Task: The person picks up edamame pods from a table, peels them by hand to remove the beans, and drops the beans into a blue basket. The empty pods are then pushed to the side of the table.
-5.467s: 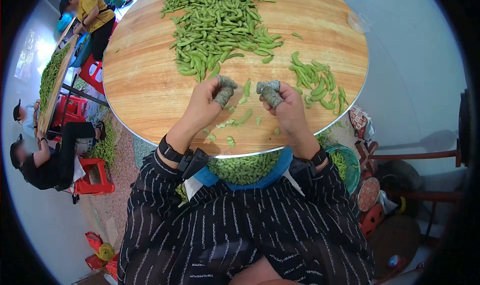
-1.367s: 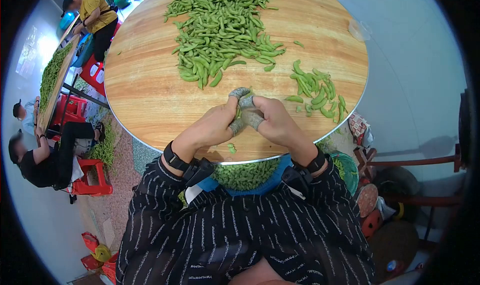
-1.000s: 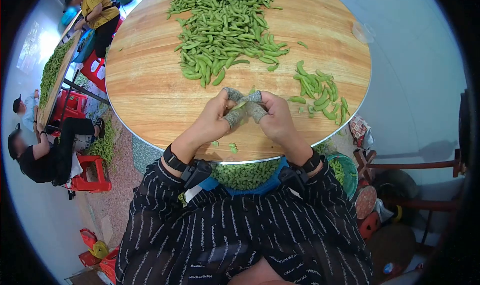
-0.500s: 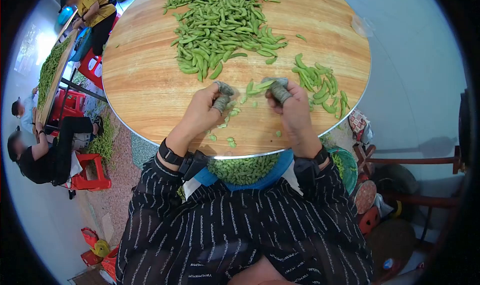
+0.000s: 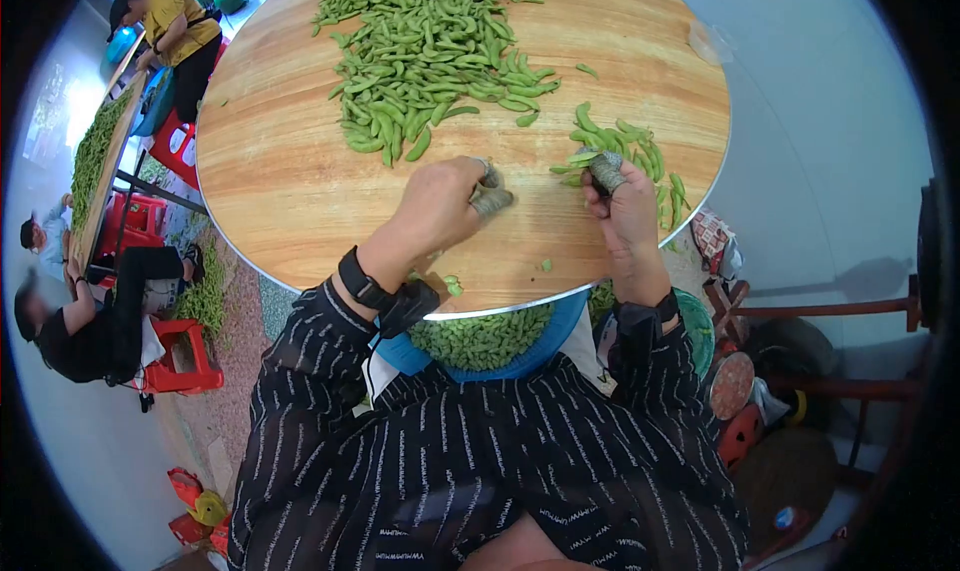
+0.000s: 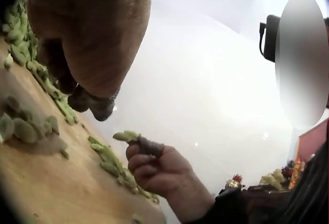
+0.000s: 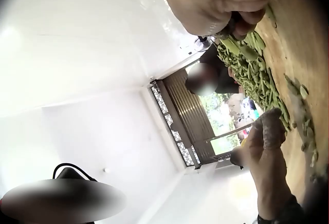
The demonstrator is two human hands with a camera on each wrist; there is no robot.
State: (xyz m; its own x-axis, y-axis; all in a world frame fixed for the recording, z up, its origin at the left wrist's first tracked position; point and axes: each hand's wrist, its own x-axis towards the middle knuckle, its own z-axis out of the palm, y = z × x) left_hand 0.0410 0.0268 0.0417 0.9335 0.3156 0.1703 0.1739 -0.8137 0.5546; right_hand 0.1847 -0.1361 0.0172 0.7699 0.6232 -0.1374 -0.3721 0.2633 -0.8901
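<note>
A blue basin [image 5: 560, 336] of pods is sitting in the lap, under the table edge [image 5: 330, 291]. The left hand [image 5: 440, 206] is curling over the wood, apparently grasping nothing. The right hand [image 5: 625, 206] is pinching an emptied pod [image 5: 572, 161] at the small pile [image 5: 640, 166]. Risk: loose beans [image 5: 452, 285] near the rim are likely to roll off. The large pile [image 5: 430, 51] is lying farthest away.

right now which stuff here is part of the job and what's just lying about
In the job: left hand, right hand pinching a pod, big pod heap, small pod pile, bean basin.

Lying about: red stools, plastic cup.
</note>
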